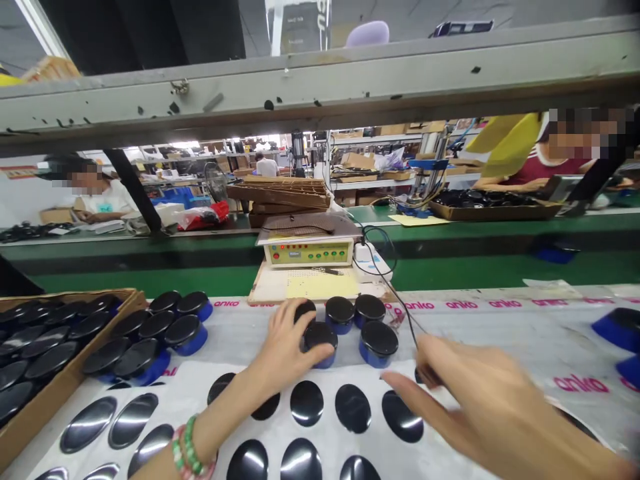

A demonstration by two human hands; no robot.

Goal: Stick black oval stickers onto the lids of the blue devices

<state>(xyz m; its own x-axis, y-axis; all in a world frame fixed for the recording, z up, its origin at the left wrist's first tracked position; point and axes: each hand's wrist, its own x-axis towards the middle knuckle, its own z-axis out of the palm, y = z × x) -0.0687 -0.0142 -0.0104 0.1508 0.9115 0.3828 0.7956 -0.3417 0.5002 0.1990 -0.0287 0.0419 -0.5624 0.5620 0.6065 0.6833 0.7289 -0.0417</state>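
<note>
The left hand (287, 347) is gripping a round puck (320, 341) standing upright on the bench (500, 333), black face up. The right hand (467, 390), blurred, is pinching something small; what, I cannot tell. A box (45, 400) is holding black discs (35, 347). A sheet (190, 380) is carrying black ovals (353, 408). A green conveyor (450, 270) is lying beyond.

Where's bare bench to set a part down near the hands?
Bare white cover lies right of the blue pucks, before the far-right blue parts. Crowded: sticker sheet, left hand, right hand, cardboard tray.
</note>
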